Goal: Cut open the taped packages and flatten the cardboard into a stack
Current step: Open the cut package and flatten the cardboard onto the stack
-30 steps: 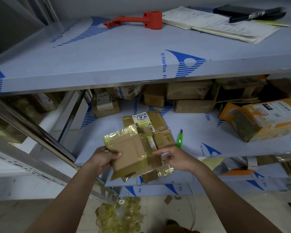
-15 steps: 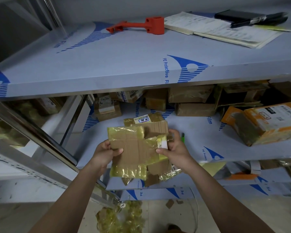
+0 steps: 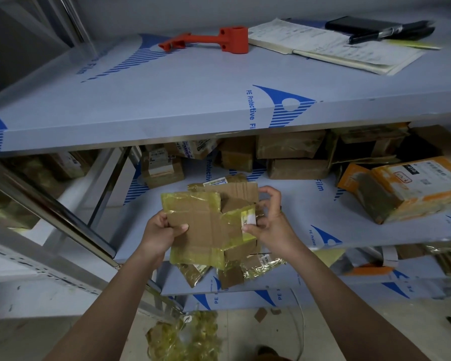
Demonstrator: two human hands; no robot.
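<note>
A flattened piece of cardboard (image 3: 206, 225), still banded with yellowish tape, is held above the front edge of the middle shelf (image 3: 323, 212), tilted toward the camera. Its left edge is gripped by the left hand (image 3: 162, 233), thumb laid across the face and fingers curled behind. Its right edge is pinched by the right hand (image 3: 268, 222) at a white label, thumb in front and fingers bent over the top corner.

More flattened, taped cardboard is seen behind and beneath the held piece, as a loose stack (image 3: 235, 272) on the shelf edge. Whether the held piece touches that stack cannot be told.

The task is judged to be partly done: at least a few packages have been opened and flattened, and a heap of stripped tape (image 3: 185, 337) lies on the floor below. Much is left, since many taped packages (image 3: 289, 149) are still piled at the back of the shelf, with an orange-wrapped parcel (image 3: 412, 186) to the right.

On the top shelf an orange tool (image 3: 214, 39) and an open booklet (image 3: 331, 45) are seen. No cutter is visible.
</note>
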